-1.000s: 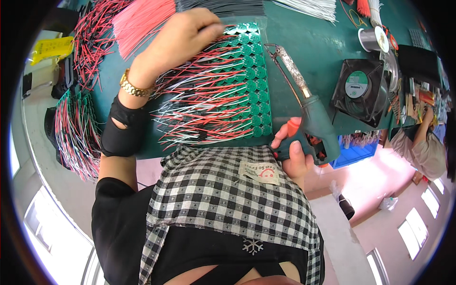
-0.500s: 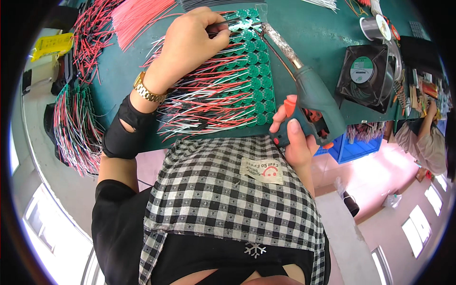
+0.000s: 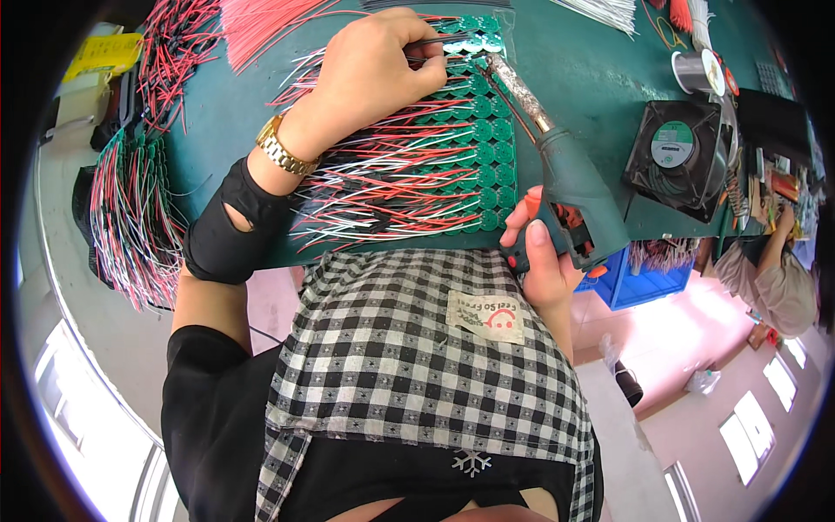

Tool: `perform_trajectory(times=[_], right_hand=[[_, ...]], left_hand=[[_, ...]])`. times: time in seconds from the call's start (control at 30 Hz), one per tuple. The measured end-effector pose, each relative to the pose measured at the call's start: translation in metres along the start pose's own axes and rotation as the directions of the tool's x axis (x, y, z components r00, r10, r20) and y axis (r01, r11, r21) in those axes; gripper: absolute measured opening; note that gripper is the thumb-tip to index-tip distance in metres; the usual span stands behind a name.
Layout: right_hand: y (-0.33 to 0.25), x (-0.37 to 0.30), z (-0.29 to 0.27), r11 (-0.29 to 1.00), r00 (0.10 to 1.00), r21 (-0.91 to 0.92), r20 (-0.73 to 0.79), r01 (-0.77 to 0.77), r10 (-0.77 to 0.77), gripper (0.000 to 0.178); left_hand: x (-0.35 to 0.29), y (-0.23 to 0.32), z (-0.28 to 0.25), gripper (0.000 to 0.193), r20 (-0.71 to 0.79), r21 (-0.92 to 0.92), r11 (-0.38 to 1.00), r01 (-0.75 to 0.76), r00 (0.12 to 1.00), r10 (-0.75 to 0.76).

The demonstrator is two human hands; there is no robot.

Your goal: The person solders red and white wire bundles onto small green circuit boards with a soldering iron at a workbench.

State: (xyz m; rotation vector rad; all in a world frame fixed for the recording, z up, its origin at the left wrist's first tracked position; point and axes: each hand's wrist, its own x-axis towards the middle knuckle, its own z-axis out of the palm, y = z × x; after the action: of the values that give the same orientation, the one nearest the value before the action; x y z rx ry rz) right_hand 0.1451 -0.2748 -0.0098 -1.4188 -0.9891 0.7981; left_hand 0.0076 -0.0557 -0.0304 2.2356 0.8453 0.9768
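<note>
Fingers closed in a pinch, my left hand (image 3: 374,74) holds a thin black wire (image 3: 448,38) over the upper rows of a green panel of small round circuit boards (image 3: 487,152). Red, white and black wires (image 3: 391,183) fan out leftward from the panel's lower rows. Wrapped round the handle of a dark green soldering gun (image 3: 578,187) with an orange trigger, my right hand (image 3: 546,261) is just right of the panel. The gun's metal tip reaches the panel's upper right part, close to the wire end; whether they touch I cannot tell.
Bundles of red wires (image 3: 174,61) and pink wires (image 3: 270,26) lie at the far left. A wired bunch of boards (image 3: 139,226) hangs at the left edge. To the right are a black fan (image 3: 678,157), a solder spool (image 3: 698,72) and a blue crate (image 3: 648,283). Another person (image 3: 770,270) is at far right.
The view has shifted slightly, so the panel and fan appear farther right. Both hands keep their grips, and the soldering gun's tip stays by the panel's upper rows.
</note>
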Motion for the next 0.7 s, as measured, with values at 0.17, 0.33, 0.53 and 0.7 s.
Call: perform_trajectory(times=[0.17,0.33,0.53,0.7], right_hand=[[0.003,-0.002,-0.004,0.999,1.0,-0.043,0.008,0.009,-0.009,0.026],[0.005,0.004,-0.002,0.997,0.998,-0.053,0.033,0.058,-0.056,0.016],[-0.002,0.001,-0.004,0.989,0.999,-0.145,0.018,-0.035,0.038,0.016],[-0.002,0.001,-0.002,0.985,0.999,-0.164,-0.016,-0.043,0.041,0.017]], left_hand=[[-0.001,-0.004,0.008,0.014,-0.059,0.021,0.998,-0.052,0.997,0.053],[-0.002,-0.008,0.009,0.013,-0.069,0.023,0.998,-0.059,0.996,0.06],[-0.003,-0.008,0.017,0.012,-0.105,0.036,0.995,-0.088,0.99,0.091],[-0.002,-0.005,0.015,0.012,-0.059,0.035,0.997,-0.07,0.996,0.072]])
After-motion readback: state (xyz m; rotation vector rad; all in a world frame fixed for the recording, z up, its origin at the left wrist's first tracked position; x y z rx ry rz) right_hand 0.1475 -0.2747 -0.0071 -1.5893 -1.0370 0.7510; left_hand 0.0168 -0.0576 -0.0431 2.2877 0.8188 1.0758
